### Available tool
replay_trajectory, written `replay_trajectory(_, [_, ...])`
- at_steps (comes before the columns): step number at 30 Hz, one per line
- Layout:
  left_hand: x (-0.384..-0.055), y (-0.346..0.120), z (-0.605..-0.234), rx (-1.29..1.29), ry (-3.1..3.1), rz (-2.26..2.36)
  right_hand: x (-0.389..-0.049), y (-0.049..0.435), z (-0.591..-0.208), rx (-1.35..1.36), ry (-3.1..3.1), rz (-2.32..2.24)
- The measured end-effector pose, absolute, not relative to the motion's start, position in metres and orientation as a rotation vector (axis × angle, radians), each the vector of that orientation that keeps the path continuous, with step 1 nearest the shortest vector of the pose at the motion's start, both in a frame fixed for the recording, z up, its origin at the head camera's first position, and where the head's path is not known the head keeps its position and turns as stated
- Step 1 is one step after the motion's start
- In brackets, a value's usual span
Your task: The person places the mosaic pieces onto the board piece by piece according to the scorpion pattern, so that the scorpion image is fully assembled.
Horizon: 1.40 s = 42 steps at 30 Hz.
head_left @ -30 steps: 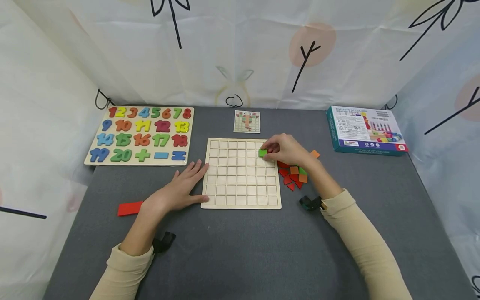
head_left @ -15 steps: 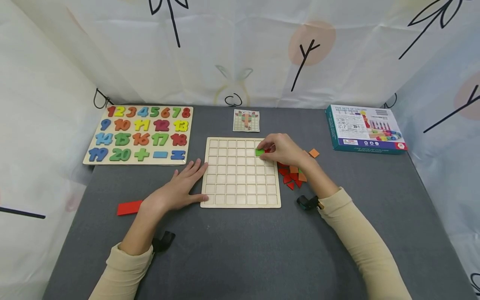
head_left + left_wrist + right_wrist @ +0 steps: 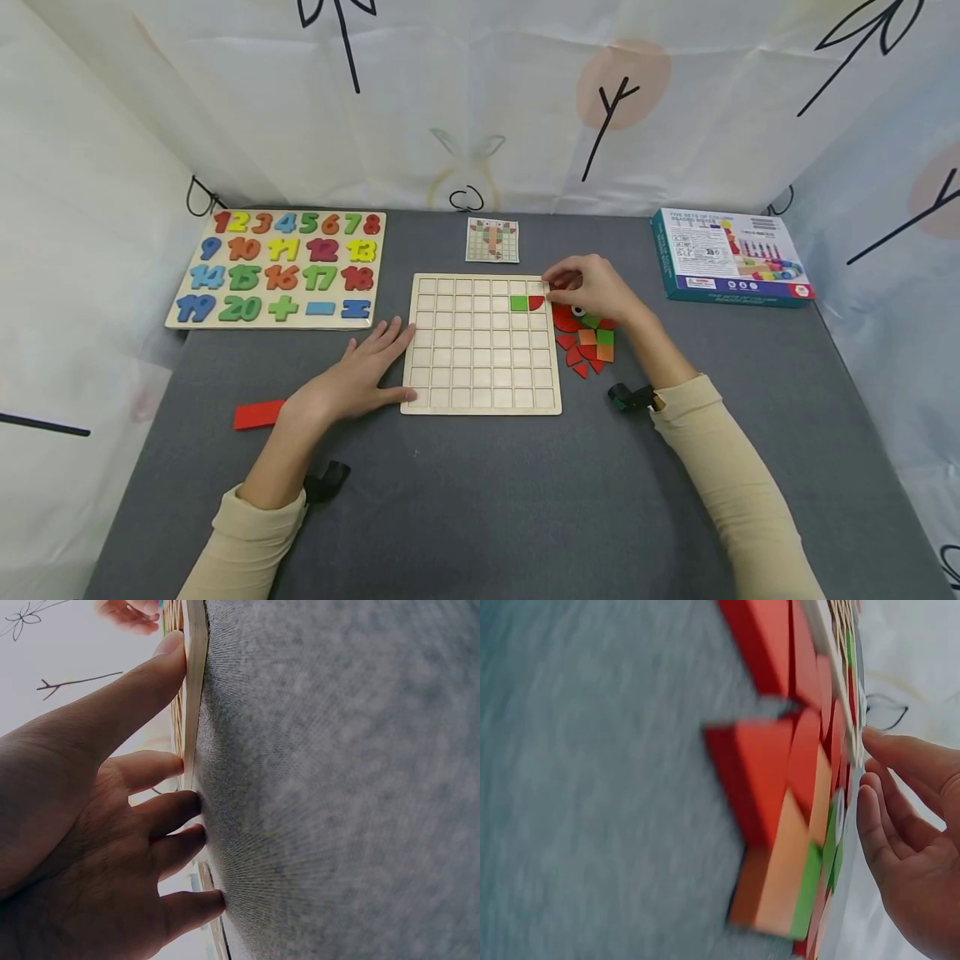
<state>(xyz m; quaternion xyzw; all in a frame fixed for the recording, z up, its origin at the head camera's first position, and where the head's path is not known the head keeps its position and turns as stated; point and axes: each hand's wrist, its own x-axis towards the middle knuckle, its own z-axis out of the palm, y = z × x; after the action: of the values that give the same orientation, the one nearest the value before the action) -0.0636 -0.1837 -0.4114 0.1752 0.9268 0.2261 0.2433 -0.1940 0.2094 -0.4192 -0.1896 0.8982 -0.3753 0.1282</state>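
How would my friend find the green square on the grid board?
Find the wooden grid board on the grey table. Near its far right corner, the green square sits left of a red piece. It's the board's only green piece; the red one curves.

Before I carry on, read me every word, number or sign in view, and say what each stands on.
"1 2 3 4 5 6 7 8": number board, top row.
"9 10 11 12 13": second row.
"14 15 16 17 18": third row.
"19 20 + - =": bottom row.
"FIVE SETS OF COLOUR", apparently: box; its other print is too small to read.
Pattern card: no readable text.
Wooden grid: none visible.
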Motion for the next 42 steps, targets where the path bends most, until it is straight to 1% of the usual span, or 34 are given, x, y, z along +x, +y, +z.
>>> replay_trajectory(10, [-0.063,-0.184,-0.412,0.485,2.541,0.609,-0.202,0.227,-0.423,-0.465,2.629,-1.020])
replay_trajectory(27, [-0.063,-0.183,-0.411,0.474,2.536,0.619,-0.207,0.227,-0.424,-0.494,2.663,-0.895])
replay_trajectory(42, [-0.063,-0.184,-0.411,0.474,2.533,0.629,-0.203,0.226,-0.418,-0.499,2.645,-1.023])
